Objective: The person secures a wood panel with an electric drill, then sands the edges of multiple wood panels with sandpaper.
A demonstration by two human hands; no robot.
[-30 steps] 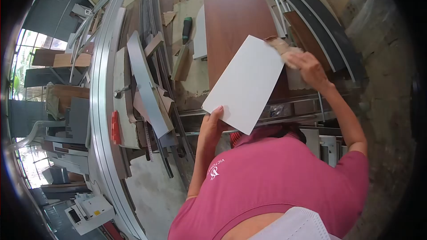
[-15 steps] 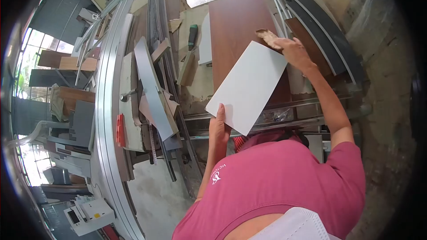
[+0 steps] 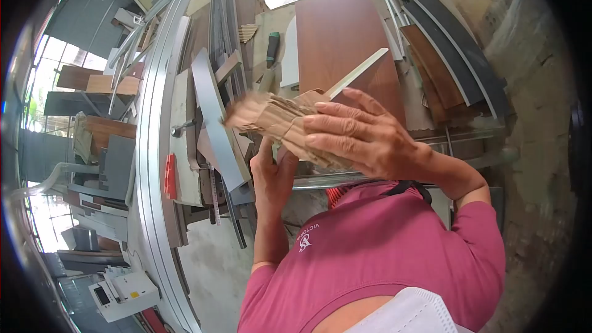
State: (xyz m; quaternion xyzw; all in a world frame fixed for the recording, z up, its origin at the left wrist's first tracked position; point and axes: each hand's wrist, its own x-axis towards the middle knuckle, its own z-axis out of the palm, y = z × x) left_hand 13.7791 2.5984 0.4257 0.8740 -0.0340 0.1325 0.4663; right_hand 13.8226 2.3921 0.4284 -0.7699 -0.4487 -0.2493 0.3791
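Observation:
A torn, layered piece of brown cardboard [image 3: 287, 124] is pressed under the fingers of my right hand [image 3: 379, 139], its far left end blurred. Behind it a white board [image 3: 361, 73] is tilted nearly edge-on, so only a narrow strip at its upper end shows. My left hand [image 3: 272, 176] is closed on the lower end of that board, where the cardboard hides most of the grip. Under both lies a reddish-brown wood panel [image 3: 336, 31] on the workbench.
A screwdriver with a green-black handle [image 3: 272, 46] lies left of the panel. Long grey strips [image 3: 450, 43] and brown strips [image 3: 435, 68] are on the right. A grey-blue board [image 3: 216, 117], a red piece [image 3: 170, 176] and a metal rail [image 3: 151, 117] are on the left.
The white board has turned from face-up to nearly edge-on. My right hand has brought the cardboard from the board's upper corner down and left across it; my left hand has shifted left.

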